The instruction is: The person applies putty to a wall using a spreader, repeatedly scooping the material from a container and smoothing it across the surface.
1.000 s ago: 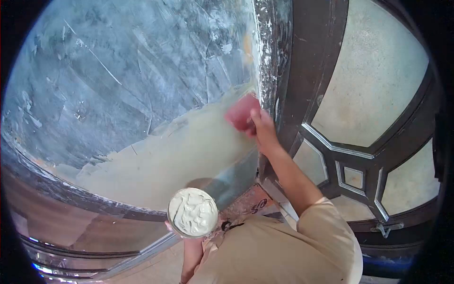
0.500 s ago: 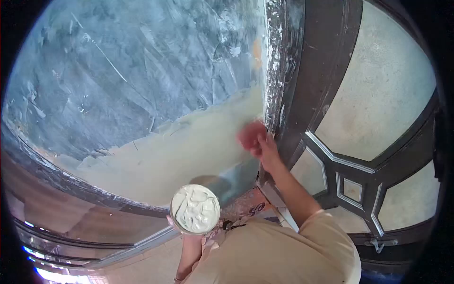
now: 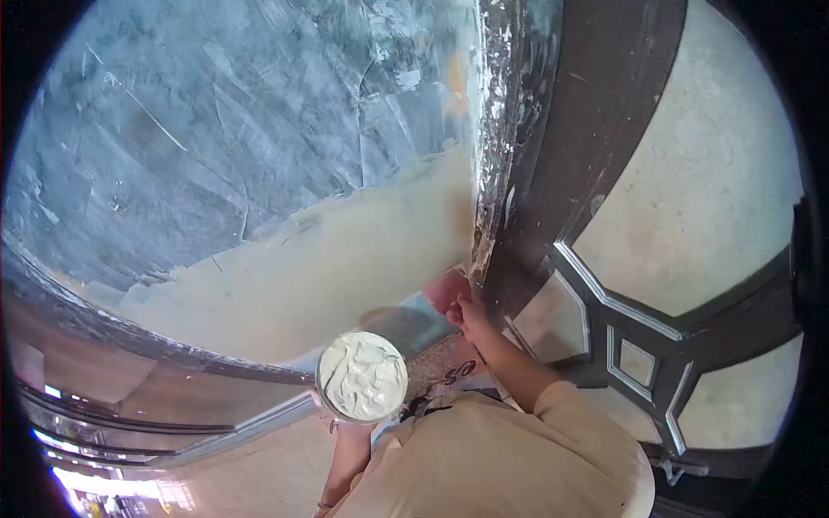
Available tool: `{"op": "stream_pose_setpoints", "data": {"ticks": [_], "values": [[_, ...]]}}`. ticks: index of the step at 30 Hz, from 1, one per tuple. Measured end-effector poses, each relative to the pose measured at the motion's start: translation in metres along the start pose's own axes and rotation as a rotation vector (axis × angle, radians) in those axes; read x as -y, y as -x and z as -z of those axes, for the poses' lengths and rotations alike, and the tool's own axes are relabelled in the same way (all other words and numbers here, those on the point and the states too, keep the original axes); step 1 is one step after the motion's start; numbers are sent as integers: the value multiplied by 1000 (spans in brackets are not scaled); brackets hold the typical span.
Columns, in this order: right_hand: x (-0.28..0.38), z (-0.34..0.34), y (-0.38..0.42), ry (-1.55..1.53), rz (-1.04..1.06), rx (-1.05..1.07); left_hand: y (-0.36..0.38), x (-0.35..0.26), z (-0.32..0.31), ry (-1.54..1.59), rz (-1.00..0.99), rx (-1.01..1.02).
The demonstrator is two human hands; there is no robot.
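Observation:
My left hand holds a round tub from below, and its fingers show at the rim. Thick off-white paste fills the tub. In my right hand a flat red putty spreader is pinched, pressed to the wall low down by the door frame. A smooth pale coat covers the lower part of the wall, while the blue-grey surface above it is streaked and rough. The spreader's working edge cannot be made out clearly.
A worn dark post with flaking white paint edges the wall on the right. Beyond it stands a dark panelled door with pale insets. A printed sheet or bag lies low by the wall. Curved dark trim borders the left side.
My right hand has moved down along the wall's right edge with the spreader. The tub in my left hand stays nearly in place, and the view has shifted slightly.

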State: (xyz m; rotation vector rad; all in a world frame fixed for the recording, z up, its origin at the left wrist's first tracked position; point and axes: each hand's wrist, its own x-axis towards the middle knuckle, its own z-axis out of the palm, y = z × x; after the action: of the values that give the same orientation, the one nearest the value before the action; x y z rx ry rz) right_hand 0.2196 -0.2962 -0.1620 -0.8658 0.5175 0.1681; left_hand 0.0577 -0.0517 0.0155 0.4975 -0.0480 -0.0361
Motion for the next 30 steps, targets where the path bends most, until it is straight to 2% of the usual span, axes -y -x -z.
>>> {"op": "stream_pose_setpoints", "data": {"ticks": [3,5,9,12,14,15,19,20,21,22,24,26,27,30], "values": [[22,-8,28,90,-123,71,8,10,9,4,-6,-15],[60,-27,39,110,14,292,10,17,8,5,-24,-69],[104,-50,51,217,114,373,22,25,0,-58,-70,-154],[97,-58,57,259,93,408,30,27,-12,-133,-120,-235],[74,-55,56,271,60,450,39,26,-3,-19,-69,-55],[59,-53,55,237,5,482,46,29,-8,-75,-79,-316],[25,-62,77,272,-116,499,54,15,-19,-187,-55,-448],[20,-66,81,289,-146,495,58,14,-13,-189,-61,-445],[20,-75,86,288,-141,499,61,13,-4,-122,-107,-344],[22,-85,88,271,-81,508,66,11,3,-55,-151,-242],[39,-126,108,270,89,534,75,1,4,-71,-151,-267],[60,-183,137,283,305,586,82,-9,8,-45,-115,-149],[66,-206,148,280,409,622,88,-13,15,34,-100,-213],[68,-253,162,266,443,659,103,-37,25,-21,-104,-123]]}}
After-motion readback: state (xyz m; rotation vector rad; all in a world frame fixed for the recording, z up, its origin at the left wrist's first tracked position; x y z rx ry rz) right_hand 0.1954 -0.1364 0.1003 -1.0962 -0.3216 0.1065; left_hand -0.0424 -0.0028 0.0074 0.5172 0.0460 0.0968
